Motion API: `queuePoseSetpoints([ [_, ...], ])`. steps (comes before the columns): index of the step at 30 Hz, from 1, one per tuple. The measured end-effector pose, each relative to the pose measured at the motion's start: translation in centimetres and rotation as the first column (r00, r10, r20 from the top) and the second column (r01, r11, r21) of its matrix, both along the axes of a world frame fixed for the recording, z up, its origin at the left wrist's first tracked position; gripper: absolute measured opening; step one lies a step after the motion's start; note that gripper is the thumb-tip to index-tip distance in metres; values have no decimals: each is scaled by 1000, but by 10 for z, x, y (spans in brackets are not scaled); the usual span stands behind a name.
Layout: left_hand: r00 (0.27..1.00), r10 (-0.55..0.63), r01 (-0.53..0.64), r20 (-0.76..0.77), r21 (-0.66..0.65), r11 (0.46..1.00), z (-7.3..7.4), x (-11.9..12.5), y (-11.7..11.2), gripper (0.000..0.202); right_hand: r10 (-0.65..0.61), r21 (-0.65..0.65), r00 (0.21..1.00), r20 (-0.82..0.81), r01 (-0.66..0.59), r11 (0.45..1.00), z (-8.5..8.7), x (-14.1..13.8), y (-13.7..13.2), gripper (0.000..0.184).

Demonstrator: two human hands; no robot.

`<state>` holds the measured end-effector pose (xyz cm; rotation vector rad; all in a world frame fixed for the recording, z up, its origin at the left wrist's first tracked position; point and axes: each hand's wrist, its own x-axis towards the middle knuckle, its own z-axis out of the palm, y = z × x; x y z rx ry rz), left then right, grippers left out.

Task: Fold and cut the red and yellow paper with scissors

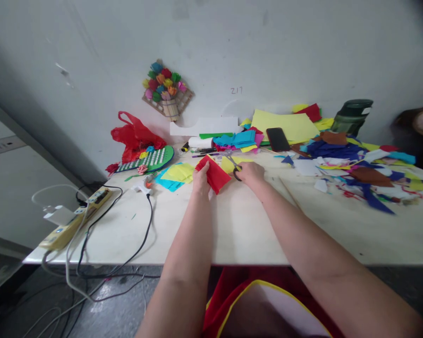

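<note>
Between yellow-and-blue sheets (176,173) and scrap heap (370,176), left hand (200,177) tight on red paper (217,175), right hand (251,172) around black-handled scissors (236,166).

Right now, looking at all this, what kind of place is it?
It looks like a craft workspace: the right hand holds black-handled metal scissors, loose multicoloured scraps heap on the white tabletop, and a bouquet of colourful, paper-looking flowers hangs on the pale grey wall.

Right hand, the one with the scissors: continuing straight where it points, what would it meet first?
Probably the red paper held by the left hand, though depth is hard to judge.
</note>
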<state>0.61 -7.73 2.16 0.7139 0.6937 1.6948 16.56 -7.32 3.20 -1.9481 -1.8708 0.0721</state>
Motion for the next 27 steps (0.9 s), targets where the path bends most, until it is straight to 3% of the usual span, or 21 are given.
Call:
queuePoseSetpoints([
  [5, 999, -28, 28, -21, -15, 999, -1, 1, 1, 29, -29, -108, 994, 103, 40, 993, 1, 0, 1, 42],
  [15, 997, -76, 75, -16, -12, 997, 2, 3, -4, 28, 55, -114, 998, 12, -53, 992, -8, 7, 5, 45],
  [18, 994, -101, 101, -32, -4, 995, 2, 3, -4, 29, 58, -43, 998, 14, -57, 997, -5, 6, 3, 37],
  [21, 991, -128, 128, -39, -10, 992, 2, 4, -5, 29, 81, 146, 994, -67, -71, 987, 0, 2, -1, 31],
  [24, 987, -155, 156, -46, 14, 988, 3, 7, -7, 30, 260, 269, 909, -325, -174, 947, 3, -5, -4, 35],
  [27, 979, -194, 196, -66, 28, 980, 4, 11, -9, 31, 422, 290, 702, -574, -307, 906, 0, -16, -5, 35],
])
